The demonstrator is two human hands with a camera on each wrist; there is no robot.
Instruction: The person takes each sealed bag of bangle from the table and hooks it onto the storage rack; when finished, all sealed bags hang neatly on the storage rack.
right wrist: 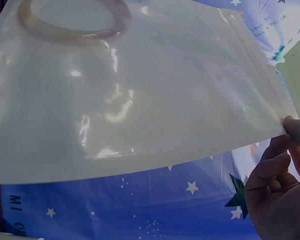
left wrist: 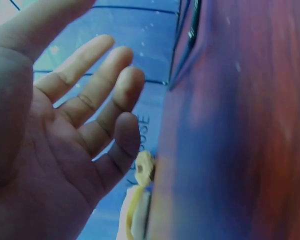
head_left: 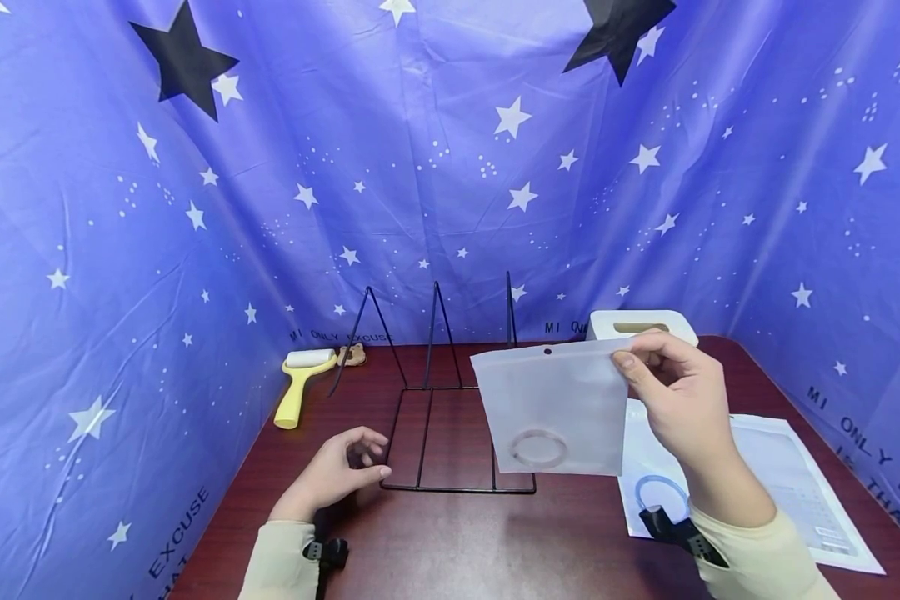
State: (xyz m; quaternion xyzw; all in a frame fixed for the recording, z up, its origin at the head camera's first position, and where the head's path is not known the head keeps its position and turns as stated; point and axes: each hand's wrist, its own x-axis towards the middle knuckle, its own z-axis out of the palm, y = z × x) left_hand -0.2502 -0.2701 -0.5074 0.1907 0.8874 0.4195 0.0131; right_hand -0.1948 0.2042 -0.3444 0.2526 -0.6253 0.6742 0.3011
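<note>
My right hand pinches the top right corner of a translucent plastic bag, which hangs upright above the table. Inside the bag, near its bottom, lies a pale ring-shaped bangle; the right wrist view shows it pinkish brown. My left hand holds nothing, its fingers loosely bent beside the left front corner of a black wire rack. Whether the fingertips touch the rack cannot be told. The bag hides the rack's right part. In the left wrist view the palm faces the camera.
On the right lie flat plastic bags, one with a blue ring. Behind them stands a white box with a slot. A yellow-handled lint roller and a small brown item lie at the back left. Starry blue cloth surrounds the table.
</note>
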